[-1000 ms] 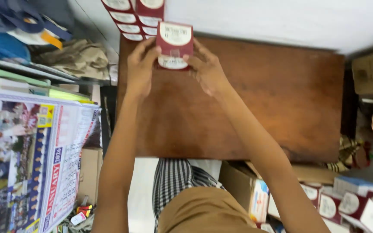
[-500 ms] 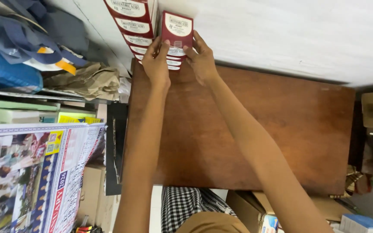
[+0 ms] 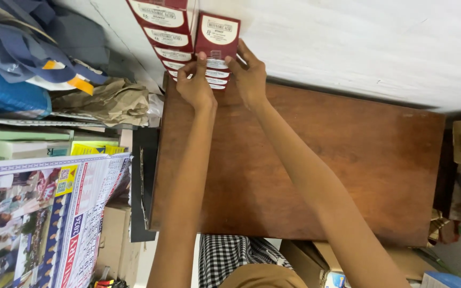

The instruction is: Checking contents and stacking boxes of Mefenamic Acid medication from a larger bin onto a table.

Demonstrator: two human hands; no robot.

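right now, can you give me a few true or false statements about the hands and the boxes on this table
1. Both hands touch a stack of dark red boxes. True.
2. The left hand holds a pen. False: its fingers rest on the boxes.
3. A second stack of red boxes stands beside the first, against the white wall. True.
4. The table is glass. False: it is brown wood.
5. The right hand lies flat on the table. False: it is at the boxes.

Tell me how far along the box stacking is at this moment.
Done: a tall stack of maroon boxes stands against the white wall. In hand: the left hand and right hand steady a second stack beside it. Left: the wooden table holds no loose boxes; further ones cannot be seen.
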